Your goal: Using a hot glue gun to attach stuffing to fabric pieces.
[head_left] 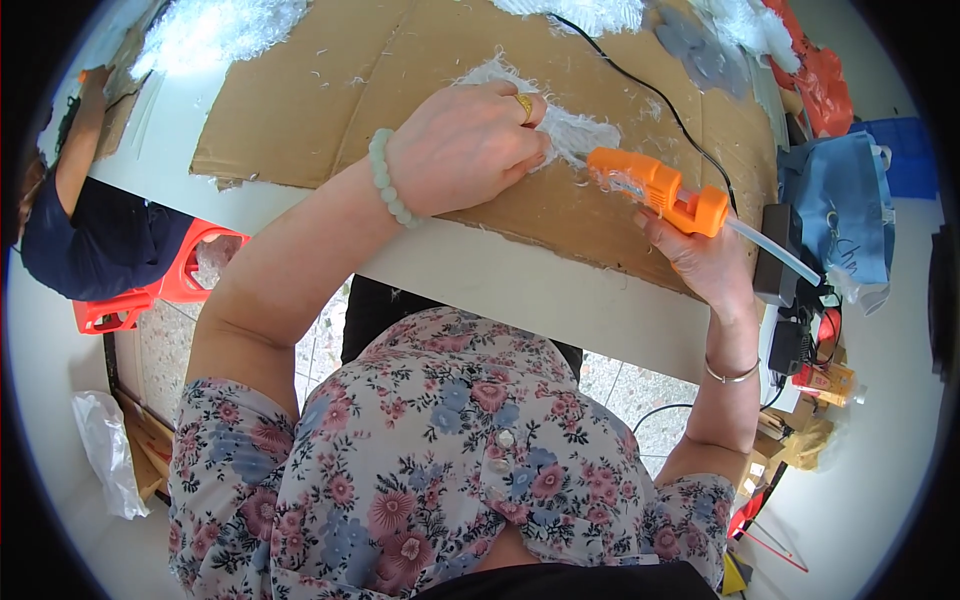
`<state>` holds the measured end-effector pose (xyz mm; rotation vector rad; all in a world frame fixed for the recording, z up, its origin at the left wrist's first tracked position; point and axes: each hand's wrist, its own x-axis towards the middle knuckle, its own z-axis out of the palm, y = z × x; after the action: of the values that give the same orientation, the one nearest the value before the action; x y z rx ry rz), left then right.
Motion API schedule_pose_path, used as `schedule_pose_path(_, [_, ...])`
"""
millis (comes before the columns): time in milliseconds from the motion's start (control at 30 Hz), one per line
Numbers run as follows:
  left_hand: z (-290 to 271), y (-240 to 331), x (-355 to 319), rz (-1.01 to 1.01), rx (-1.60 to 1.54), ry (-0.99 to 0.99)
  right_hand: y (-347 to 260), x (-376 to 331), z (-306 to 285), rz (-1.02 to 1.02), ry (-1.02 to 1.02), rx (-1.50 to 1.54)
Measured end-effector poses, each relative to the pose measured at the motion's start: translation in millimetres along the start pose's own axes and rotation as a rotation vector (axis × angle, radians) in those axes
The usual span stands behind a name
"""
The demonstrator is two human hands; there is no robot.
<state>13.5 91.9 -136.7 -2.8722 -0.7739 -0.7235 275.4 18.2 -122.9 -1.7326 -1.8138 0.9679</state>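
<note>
An orange hot glue gun (650, 183) is in my right hand (705, 258), a clear glue stick (775, 250) jutting from its back end. Its nozzle points left, against or just beside a piece of white feathery trim (575, 135) on the cardboard. Over that trim bends my left hand (465, 145), fingers curled and pinching it. The fingertips are partly hidden behind the knuckles.
A flat cardboard sheet (310, 120) covers much of the white table (520, 285). A black cord (660, 95) crosses it. White fluff (215, 35) lies at the back left, and a blue bag (845, 205) stands right. Another person (95, 235) sits at the far left.
</note>
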Motion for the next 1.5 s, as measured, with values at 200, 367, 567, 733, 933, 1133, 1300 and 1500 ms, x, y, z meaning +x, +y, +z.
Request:
schedule_pose_path(200, [1,2,7,-0.02,-0.088,0.024,6,4,-1,-0.031,0.034,-0.084])
schedule_pose_path(367, [5,2,11,-0.036,-0.115,0.067,-5,4,-4,-0.008,0.036,-0.011])
schedule_pose_path(567, [2,0,11,-0.083,-0.134,0.06,6,8,-5,-0.089,0.081,-0.053])
schedule_pose_path(733, [2,-1,7,-0.115,-0.136,0.106,12,-5,-22,-0.054,0.206,0.21])
schedule_pose_path(933, [-5,4,13,-0.125,-0.119,0.09,15,-12,-37,-0.009,0.214,0.325])
schedule_pose_path(1133, [-9,5,25,-0.173,-0.173,0.042,33,6,-42,-0.126,0.216,0.618])
schedule_pose_path(1300, [-9,7,29,-0.239,-0.236,-0.067,13,31,-46,-0.031,0.248,0.822])
schedule_pose_path(1500, [0,22,43,-0.064,-0.101,0.077,11,57,-42,0.014,0.274,0.934])
